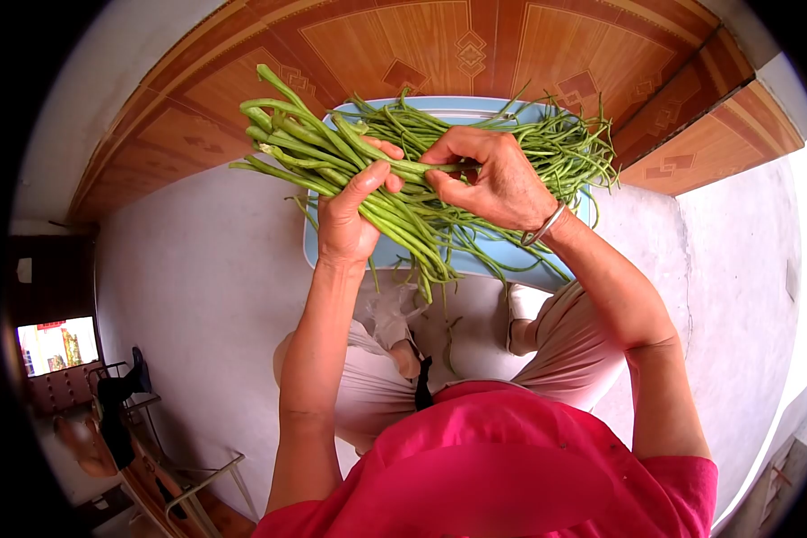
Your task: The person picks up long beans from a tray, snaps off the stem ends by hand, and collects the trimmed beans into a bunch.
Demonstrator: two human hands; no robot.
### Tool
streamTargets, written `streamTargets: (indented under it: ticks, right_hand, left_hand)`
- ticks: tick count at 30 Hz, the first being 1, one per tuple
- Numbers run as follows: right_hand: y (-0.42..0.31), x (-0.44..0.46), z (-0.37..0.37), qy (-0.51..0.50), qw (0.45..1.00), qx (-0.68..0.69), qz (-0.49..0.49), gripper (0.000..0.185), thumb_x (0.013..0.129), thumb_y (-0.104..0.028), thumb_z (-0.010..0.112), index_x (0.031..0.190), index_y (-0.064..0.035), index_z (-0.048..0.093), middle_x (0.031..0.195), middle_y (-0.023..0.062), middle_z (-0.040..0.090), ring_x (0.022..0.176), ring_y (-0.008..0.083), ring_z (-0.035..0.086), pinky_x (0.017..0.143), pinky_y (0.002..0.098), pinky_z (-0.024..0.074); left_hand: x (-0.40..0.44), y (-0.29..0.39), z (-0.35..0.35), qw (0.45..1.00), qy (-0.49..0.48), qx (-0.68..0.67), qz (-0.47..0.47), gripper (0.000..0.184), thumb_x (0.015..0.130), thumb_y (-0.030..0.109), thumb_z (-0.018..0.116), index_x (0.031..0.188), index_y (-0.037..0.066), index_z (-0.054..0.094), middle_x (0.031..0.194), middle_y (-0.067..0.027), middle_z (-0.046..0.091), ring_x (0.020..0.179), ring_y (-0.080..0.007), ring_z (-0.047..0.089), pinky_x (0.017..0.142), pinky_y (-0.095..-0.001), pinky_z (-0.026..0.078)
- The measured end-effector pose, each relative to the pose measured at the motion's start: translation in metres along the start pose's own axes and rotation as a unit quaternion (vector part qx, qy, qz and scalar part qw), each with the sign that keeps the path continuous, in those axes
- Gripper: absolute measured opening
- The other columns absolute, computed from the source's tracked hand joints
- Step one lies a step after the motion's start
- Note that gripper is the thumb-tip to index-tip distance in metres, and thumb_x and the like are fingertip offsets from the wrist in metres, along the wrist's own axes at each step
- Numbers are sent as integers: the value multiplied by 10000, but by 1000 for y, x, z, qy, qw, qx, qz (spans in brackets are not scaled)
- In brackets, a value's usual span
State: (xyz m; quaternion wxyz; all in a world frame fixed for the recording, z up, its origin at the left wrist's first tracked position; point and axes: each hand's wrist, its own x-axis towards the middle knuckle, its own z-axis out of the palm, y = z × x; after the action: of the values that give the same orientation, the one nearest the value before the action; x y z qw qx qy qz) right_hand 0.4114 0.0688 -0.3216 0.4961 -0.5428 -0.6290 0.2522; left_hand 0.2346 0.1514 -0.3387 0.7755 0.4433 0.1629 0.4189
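A thick bunch of long green beans (318, 148) is gripped in my left hand (354, 211), its ends sticking out to the upper left and its tails hanging to the lower right. My right hand (493, 179), with a bangle at the wrist, pinches a bean or a few beans beside the bunch between thumb and fingers. Both hands are above a light blue tub or lid (312, 238). A heap of loose long beans (565, 143) lies across it, with some tips over the right rim.
Behind the tub stand wood-patterned panels (386, 45). A clear plastic bag (390, 314) and a stray bean (453, 345) lie on the pale floor (215, 269) near my feet. At lower left are a metal-framed chair (188, 493), another person's legs (85, 444) and a lit screen (58, 345).
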Motion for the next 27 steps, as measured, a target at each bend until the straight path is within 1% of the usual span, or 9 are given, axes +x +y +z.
streamTargets:
  ticks: [4,7,10,14,19,21,23,24,27]
  right_hand:
    - [1,0,4,45,998,-30,12,140,757,-93,656,824,27,628,693,76,612,609,107,568,560,262,461]
    - [3,1,11,102,994,-27,26,165,722,-99,636,803,44,623,694,169,615,579,231,615,567,331,490]
    - [9,6,16,145,988,-47,24,138,736,-84,641,792,41,623,654,92,614,577,109,570,555,273,469]
    - [16,16,17,126,986,-20,108,152,745,-100,641,786,46,632,692,88,644,617,81,567,577,264,473]
    - [43,23,11,134,982,59,118,173,799,-128,655,820,42,637,724,27,631,672,74,560,628,233,464]
    - [58,32,-14,169,949,175,201,168,830,-142,657,855,23,637,745,32,634,700,68,563,628,222,455]
    - [55,35,-32,180,937,251,161,171,860,-157,651,879,12,635,785,33,643,727,65,565,628,205,436]
    - [50,34,-36,158,947,246,132,189,870,-163,644,906,22,641,823,39,654,763,69,570,665,203,445]
    - [38,25,-44,82,993,49,75,210,870,-174,649,943,22,645,834,30,660,782,73,573,706,208,447]
  left_hand:
    - [-1,1,2,1000,10,6,21,222,814,52,636,1023,23,568,1004,-101,600,756,-136,549,726,-283,462]
    - [-3,-1,7,999,13,30,31,191,828,39,623,1014,16,586,1021,-95,600,759,-137,548,735,-284,457]
    - [-7,-5,17,998,14,44,39,156,842,34,612,996,10,614,1047,-85,601,765,-142,548,733,-283,452]
    - [-7,-13,15,997,16,65,24,178,845,41,615,1021,19,598,1046,-78,602,764,-134,546,729,-285,455]
    - [-3,-18,6,999,34,1,12,214,842,49,626,1047,46,565,1028,-79,600,751,-130,541,719,-287,459]
    - [-8,-15,7,1000,5,-27,0,205,841,58,628,1034,59,561,987,-89,596,740,-141,532,710,-288,461]
    - [-9,-13,10,998,-16,-56,-11,196,843,61,626,1028,61,561,974,-95,593,734,-144,528,707,-288,461]
    - [-8,-14,9,997,-21,-70,-9,196,851,66,621,1037,59,562,978,-102,593,749,-146,522,707,-289,458]
    - [-5,-18,2,992,-6,-124,-33,191,859,74,617,1042,59,563,968,-104,594,776,-150,520,711,-296,455]
